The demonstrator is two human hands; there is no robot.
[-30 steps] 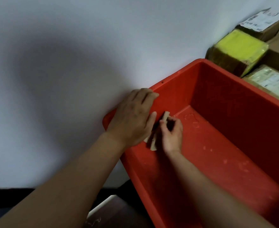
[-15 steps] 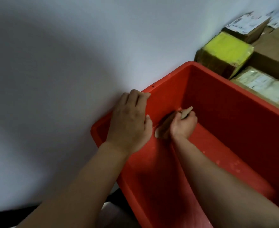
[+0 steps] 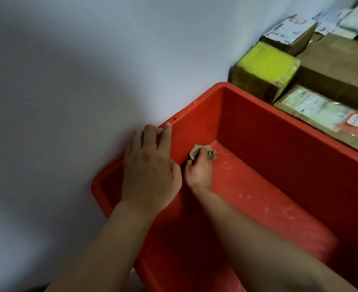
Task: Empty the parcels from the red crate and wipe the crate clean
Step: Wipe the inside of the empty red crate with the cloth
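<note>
In the right hand (image 3: pixel 199 172) a crumpled rag (image 3: pixel 202 153) is gripped and pressed into the far floor corner of the red crate (image 3: pixel 279 144), its wall-side rim steadied against sliding under the flat left hand (image 3: pixel 150 165), parcels (image 3: pixel 266 66) stacked just beyond the far rim.

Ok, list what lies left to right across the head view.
White wall → left hand, resting on the rim of the red crate → right hand, gripping a cloth → yellow parcel → large brown box. The crate spans most of this, so it gets no slot.
</note>
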